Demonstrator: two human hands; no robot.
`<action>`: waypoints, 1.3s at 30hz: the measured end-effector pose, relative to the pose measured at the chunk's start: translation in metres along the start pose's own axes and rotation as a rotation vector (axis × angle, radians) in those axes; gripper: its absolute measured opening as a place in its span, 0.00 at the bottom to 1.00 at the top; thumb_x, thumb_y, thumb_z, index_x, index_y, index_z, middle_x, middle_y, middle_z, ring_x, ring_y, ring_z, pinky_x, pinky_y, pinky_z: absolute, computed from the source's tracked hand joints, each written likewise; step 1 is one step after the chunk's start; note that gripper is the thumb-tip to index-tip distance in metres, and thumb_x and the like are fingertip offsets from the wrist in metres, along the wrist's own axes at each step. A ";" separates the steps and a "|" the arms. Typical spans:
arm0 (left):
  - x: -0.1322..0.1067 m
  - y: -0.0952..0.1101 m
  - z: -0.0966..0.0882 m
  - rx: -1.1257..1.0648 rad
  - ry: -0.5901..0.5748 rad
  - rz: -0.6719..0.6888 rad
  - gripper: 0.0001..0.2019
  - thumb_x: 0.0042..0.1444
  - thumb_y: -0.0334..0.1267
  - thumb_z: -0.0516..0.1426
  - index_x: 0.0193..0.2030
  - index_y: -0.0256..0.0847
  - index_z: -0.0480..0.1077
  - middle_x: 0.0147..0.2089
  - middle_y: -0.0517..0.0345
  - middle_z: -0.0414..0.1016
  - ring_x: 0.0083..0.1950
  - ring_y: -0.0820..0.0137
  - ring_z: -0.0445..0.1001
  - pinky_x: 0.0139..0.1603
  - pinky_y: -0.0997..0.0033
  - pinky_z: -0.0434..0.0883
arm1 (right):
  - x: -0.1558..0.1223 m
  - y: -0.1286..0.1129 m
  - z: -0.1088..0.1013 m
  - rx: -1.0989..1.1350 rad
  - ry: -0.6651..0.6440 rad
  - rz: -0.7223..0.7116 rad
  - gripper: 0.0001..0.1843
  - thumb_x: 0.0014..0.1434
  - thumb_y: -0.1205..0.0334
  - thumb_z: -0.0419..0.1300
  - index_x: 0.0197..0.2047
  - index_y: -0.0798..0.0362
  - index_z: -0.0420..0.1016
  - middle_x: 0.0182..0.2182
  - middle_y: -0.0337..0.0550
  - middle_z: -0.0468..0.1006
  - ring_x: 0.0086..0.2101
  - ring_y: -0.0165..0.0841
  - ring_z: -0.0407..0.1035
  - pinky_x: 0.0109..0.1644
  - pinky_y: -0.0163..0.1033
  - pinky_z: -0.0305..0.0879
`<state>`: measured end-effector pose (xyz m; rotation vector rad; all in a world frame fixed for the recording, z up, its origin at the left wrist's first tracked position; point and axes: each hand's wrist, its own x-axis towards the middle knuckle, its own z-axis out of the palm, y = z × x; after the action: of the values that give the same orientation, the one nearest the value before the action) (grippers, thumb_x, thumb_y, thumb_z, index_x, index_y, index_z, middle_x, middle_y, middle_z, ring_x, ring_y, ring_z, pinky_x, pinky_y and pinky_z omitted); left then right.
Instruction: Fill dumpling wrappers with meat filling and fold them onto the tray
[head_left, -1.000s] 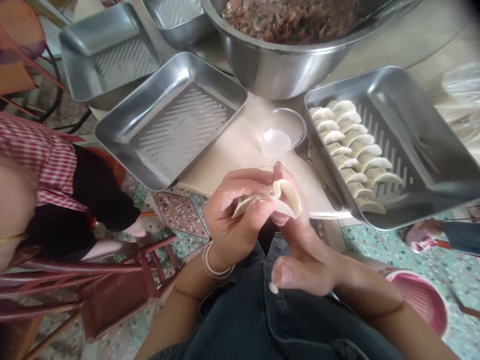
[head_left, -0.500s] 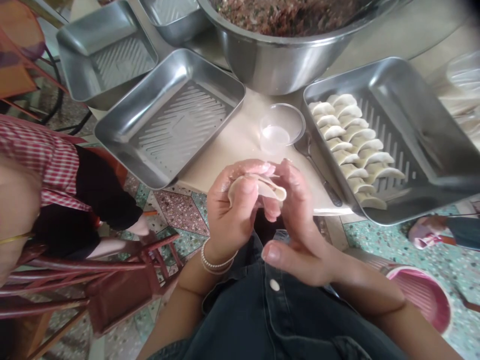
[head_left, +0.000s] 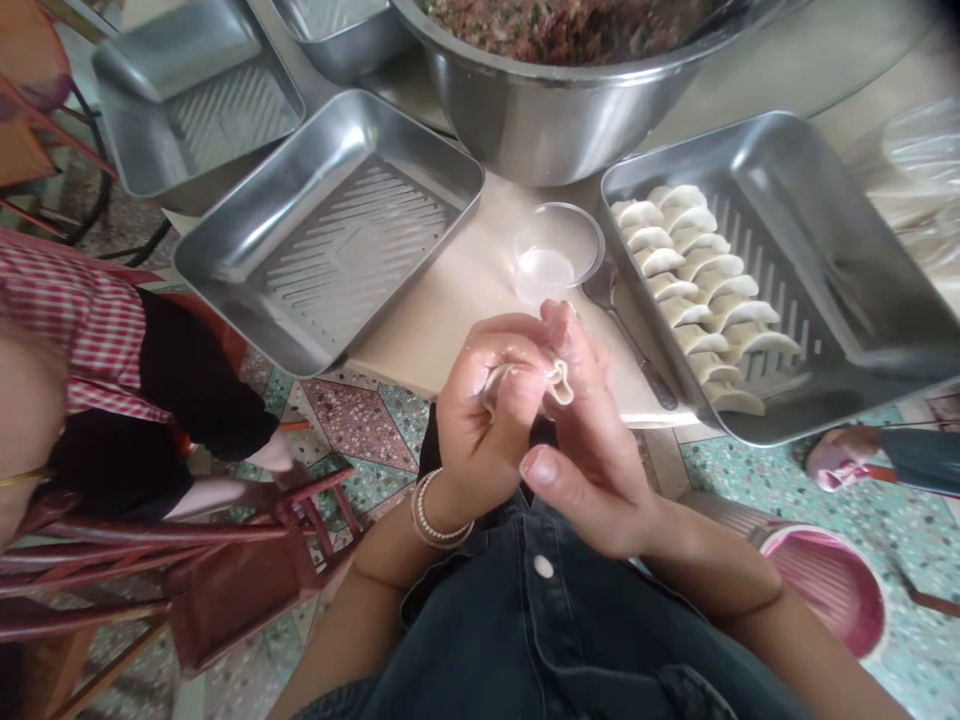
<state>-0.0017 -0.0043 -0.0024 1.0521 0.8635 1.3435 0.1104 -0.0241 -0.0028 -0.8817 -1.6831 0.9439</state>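
Note:
A folded dumpling (head_left: 559, 384) is in front of my body, its pale dough mostly covered by my fingers. My left hand (head_left: 484, 425) is closed around it, thumb pressed on the near side, with one end of the dough poking out. My right hand (head_left: 601, 455) stands close against that end, its fingers stretched upward and its thumb apart from the dough. Just beyond both hands is a clear plastic cup (head_left: 556, 245) with a little liquid in it. A spoon (head_left: 637, 345) lies to the right of the cup.
Several dumplings (head_left: 701, 260) lie in rows in the right metal tray (head_left: 847, 260). A steel bowl (head_left: 555, 120) of minced filling (head_left: 577, 30) stands at the back. More trays (head_left: 352, 260) are left. A person in a checked top (head_left: 105, 330) sits beside a red chair (head_left: 232, 600).
My left hand has moved slightly right and closed further over the dumpling, so less dough shows. The fingers of both hands are nearer each other. The camera view has shifted a little.

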 end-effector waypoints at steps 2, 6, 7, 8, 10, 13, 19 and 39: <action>-0.001 -0.002 0.004 0.013 0.022 0.128 0.05 0.63 0.44 0.53 0.41 0.50 0.70 0.47 0.59 0.73 0.45 0.70 0.73 0.45 0.66 0.74 | 0.005 -0.001 -0.003 -0.056 0.077 -0.044 0.32 0.64 0.57 0.54 0.68 0.35 0.48 0.66 0.34 0.53 0.67 0.35 0.44 0.71 0.51 0.49; -0.007 -0.002 0.010 -0.100 0.024 0.116 0.13 0.65 0.43 0.50 0.56 0.56 0.64 0.55 0.64 0.71 0.56 0.70 0.71 0.52 0.66 0.74 | 0.013 0.001 -0.009 -0.256 0.241 -0.071 0.23 0.61 0.57 0.59 0.60 0.36 0.66 0.59 0.36 0.65 0.60 0.40 0.58 0.65 0.56 0.56; -0.008 0.000 0.011 -0.147 0.000 0.065 0.14 0.65 0.44 0.50 0.57 0.59 0.62 0.58 0.65 0.70 0.58 0.69 0.71 0.52 0.65 0.74 | 0.014 0.001 -0.010 -0.343 0.289 -0.086 0.21 0.59 0.57 0.61 0.56 0.37 0.70 0.58 0.37 0.66 0.58 0.42 0.59 0.63 0.58 0.57; -0.010 0.002 0.012 -0.199 -0.029 0.006 0.15 0.64 0.46 0.51 0.57 0.62 0.62 0.60 0.66 0.68 0.58 0.67 0.71 0.51 0.64 0.76 | 0.014 0.001 -0.011 -0.434 0.332 -0.099 0.18 0.58 0.57 0.62 0.53 0.39 0.73 0.57 0.38 0.67 0.57 0.43 0.60 0.62 0.59 0.57; -0.012 0.006 0.013 -0.308 -0.075 -0.104 0.15 0.62 0.50 0.53 0.56 0.65 0.62 0.62 0.67 0.66 0.57 0.65 0.73 0.48 0.63 0.78 | 0.014 0.000 -0.013 -0.573 0.407 -0.141 0.12 0.57 0.60 0.62 0.46 0.43 0.77 0.52 0.39 0.72 0.54 0.43 0.62 0.60 0.57 0.60; -0.009 0.009 0.014 -0.449 -0.125 -0.237 0.16 0.62 0.52 0.51 0.56 0.60 0.63 0.59 0.63 0.69 0.57 0.63 0.74 0.45 0.62 0.80 | 0.011 -0.003 -0.014 -0.641 0.468 -0.201 0.10 0.59 0.64 0.59 0.42 0.43 0.78 0.41 0.35 0.77 0.49 0.40 0.64 0.56 0.52 0.64; 0.008 -0.002 0.017 -0.645 -0.269 -0.390 0.18 0.66 0.48 0.44 0.47 0.45 0.71 0.46 0.53 0.77 0.55 0.61 0.75 0.48 0.60 0.79 | 0.005 0.002 -0.022 -0.678 0.392 -0.119 0.11 0.59 0.56 0.61 0.46 0.35 0.77 0.50 0.30 0.74 0.56 0.43 0.59 0.62 0.58 0.59; 0.004 0.010 0.007 -0.742 -0.526 -0.580 0.16 0.64 0.46 0.47 0.44 0.46 0.73 0.43 0.54 0.77 0.60 0.61 0.71 0.61 0.57 0.70 | -0.002 0.002 -0.070 -0.827 0.195 -0.448 0.07 0.60 0.53 0.61 0.40 0.34 0.79 0.36 0.35 0.74 0.49 0.37 0.60 0.55 0.44 0.61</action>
<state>0.0015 -0.0016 0.0095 0.4625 0.1935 0.7254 0.1778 -0.0124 0.0099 -1.0019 -1.9916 -0.1747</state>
